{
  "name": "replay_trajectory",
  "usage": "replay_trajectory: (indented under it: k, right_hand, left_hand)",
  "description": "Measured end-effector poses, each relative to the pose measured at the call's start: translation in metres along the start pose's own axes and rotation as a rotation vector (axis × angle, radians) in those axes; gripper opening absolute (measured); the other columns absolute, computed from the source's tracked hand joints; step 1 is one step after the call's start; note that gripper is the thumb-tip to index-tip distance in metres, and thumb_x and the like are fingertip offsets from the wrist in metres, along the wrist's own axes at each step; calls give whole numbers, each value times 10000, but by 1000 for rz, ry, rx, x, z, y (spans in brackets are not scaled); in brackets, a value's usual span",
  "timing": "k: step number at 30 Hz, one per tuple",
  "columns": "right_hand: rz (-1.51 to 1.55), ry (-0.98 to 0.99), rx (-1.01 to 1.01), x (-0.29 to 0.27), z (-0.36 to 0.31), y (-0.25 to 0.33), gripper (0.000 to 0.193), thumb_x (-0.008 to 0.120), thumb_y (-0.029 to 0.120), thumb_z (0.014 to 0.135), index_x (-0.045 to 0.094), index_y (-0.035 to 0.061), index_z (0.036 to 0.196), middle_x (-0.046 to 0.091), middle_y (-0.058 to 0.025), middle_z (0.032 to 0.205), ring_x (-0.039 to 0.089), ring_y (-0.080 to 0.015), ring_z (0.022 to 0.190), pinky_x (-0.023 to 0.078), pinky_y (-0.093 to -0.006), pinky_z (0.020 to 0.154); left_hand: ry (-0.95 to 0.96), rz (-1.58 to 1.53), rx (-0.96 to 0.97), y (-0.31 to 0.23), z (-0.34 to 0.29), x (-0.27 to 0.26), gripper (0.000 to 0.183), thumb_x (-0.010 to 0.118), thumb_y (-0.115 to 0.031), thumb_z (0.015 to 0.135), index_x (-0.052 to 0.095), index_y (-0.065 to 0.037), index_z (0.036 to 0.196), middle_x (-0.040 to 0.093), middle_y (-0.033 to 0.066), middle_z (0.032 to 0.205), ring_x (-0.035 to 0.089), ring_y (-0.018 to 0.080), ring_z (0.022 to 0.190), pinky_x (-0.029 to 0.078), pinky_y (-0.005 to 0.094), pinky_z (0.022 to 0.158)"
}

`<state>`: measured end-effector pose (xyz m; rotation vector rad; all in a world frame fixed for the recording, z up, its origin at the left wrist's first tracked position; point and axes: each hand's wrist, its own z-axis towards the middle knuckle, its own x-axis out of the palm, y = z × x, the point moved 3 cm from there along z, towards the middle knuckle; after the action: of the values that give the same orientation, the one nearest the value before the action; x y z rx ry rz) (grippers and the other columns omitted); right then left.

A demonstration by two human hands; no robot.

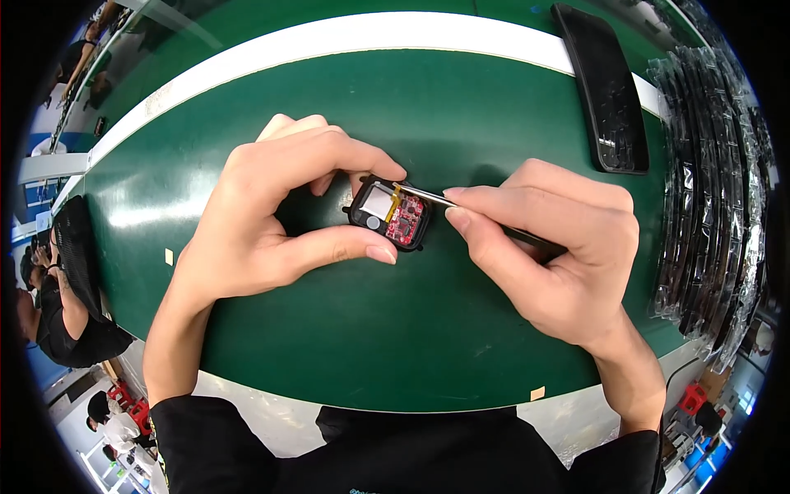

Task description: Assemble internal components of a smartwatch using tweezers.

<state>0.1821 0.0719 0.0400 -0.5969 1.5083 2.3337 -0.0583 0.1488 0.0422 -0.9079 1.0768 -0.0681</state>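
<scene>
Left hand [255, 214] holds device [388, 216]; right hand [564, 239] — tweezers [428, 197], probably

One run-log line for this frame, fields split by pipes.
left hand: holding small open device | right hand: holding thin pointed tool, tip over device's interior | surface: green tabletop

From my station I log open green tabletop [403, 329] on the near side of the small black device [375, 222], between the forearms, and another stretch beyond it up to the white strip [411, 31]. Access at the device is tight: left hand [263, 210] curls around its left, metal-tipped tool [426, 197] in right hand [559, 239] crosses from the right. On the right side, I mark black tray [607, 95] and plastic-wrapped stack [708, 198] as obstacles.
</scene>
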Motion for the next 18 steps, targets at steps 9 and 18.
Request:
replay_trajectory:
  k: [9,18]
  right_hand:
    - [71,36,53,-3,1,-3,153,821,-68,826,859,-26,968,693,-64,675,567,-100,549,358,-267,506]
    - [40,54,42,0,3,-1,151,814,-81,820,855,-25,954,672,-58,657,549,-98,535,345,-271,499]
  left_hand:
    - [32,-37,24,4,1,0,664,997,-453,651,816,-40,1138,787,30,1007,488,176,779,386,340,775]
    - [42,25,29,-3,2,-2,624,986,-450,667,820,-47,1113,777,51,986,546,186,773,383,346,777]
